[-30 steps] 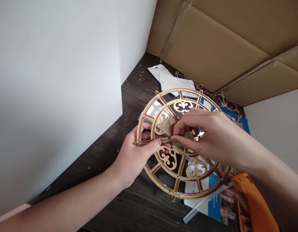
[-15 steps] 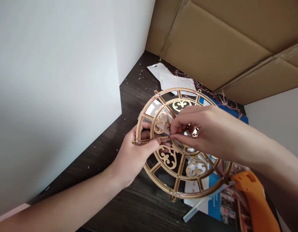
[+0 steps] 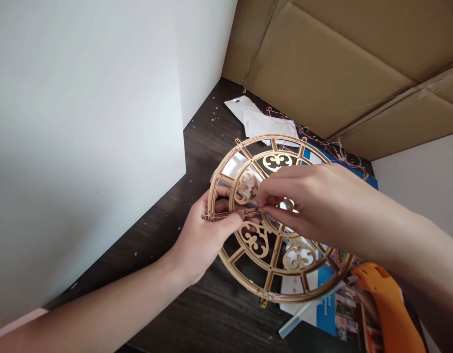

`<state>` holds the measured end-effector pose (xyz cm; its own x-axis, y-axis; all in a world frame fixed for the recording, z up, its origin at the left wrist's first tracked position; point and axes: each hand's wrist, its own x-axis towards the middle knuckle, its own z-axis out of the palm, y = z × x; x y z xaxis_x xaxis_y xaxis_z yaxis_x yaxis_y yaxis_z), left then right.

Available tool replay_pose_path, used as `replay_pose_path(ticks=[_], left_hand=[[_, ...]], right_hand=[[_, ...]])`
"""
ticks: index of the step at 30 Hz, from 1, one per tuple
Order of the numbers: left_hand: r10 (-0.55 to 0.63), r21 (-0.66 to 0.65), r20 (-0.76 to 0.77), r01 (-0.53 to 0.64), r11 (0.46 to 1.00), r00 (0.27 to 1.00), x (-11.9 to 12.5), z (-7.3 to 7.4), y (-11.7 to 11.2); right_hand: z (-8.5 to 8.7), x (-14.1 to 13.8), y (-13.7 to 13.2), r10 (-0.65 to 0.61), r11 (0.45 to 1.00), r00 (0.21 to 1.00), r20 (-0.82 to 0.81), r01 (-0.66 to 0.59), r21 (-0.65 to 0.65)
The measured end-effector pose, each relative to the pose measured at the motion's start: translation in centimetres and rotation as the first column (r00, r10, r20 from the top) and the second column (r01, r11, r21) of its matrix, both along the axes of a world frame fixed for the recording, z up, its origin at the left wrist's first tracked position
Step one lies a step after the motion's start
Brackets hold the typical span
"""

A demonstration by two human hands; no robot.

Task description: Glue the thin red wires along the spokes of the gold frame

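A round gold-coloured openwork frame point(image 3: 272, 267) with spokes and scroll ornaments is held up over the dark table. Thin red and white wires run along its outer ring and the left spoke. My left hand point(image 3: 197, 235) grips its left side, thumb on top of that spoke and fingers beneath. My right hand point(image 3: 303, 196) has thumb and forefinger pinched together at the spoke's inner end, near the hub. What lies in that pinch, probably the thin wire, is too small to make out. The right hand covers part of the frame's centre and right side.
An orange glue gun point(image 3: 384, 294) with a clear glue stick point(image 3: 290, 326) lies at lower right on a printed blue-and-white sheet point(image 3: 325, 314). White paper pieces point(image 3: 266, 122) and tangled wires point(image 3: 340, 152) sit behind. Cardboard point(image 3: 340, 63) and a white panel point(image 3: 87, 122) border the dark tabletop point(image 3: 212, 304).
Almost nothing differs. My right hand has shifted very slightly at the spoke's inner end, while the left keeps its hold on the frame.
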<state>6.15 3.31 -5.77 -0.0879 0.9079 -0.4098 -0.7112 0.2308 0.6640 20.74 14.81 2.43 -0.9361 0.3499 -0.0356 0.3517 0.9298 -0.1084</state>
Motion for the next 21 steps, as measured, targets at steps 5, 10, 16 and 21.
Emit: replay_pose_path(ticks=[5,10,16,21], left_hand=[[-0.003,0.004,-0.037,0.003,1.000,0.999,0.0,-0.2,0.0],[-0.005,0.037,-0.006,0.005,0.999,1.000,-0.1,-0.1,0.0],[-0.013,0.025,0.006,0.013,1.000,1.000,-0.1,0.1,-0.1],[-0.007,0.012,-0.009,0.007,1.000,1.000,-0.2,0.0,0.0]], right_hand=[[0.7,-1.0,0.0,-0.071,0.996,0.979,0.189,0.078,-0.032],[1.7,-2.6,0.7,-0.049,0.993,0.965,0.257,0.075,-0.090],[1.6,-3.0,1.4,-0.030,0.974,0.974,0.225,0.079,-0.211],[1.6,-3.1,1.4,-0.006,0.978,0.971,0.237,0.056,-0.201]])
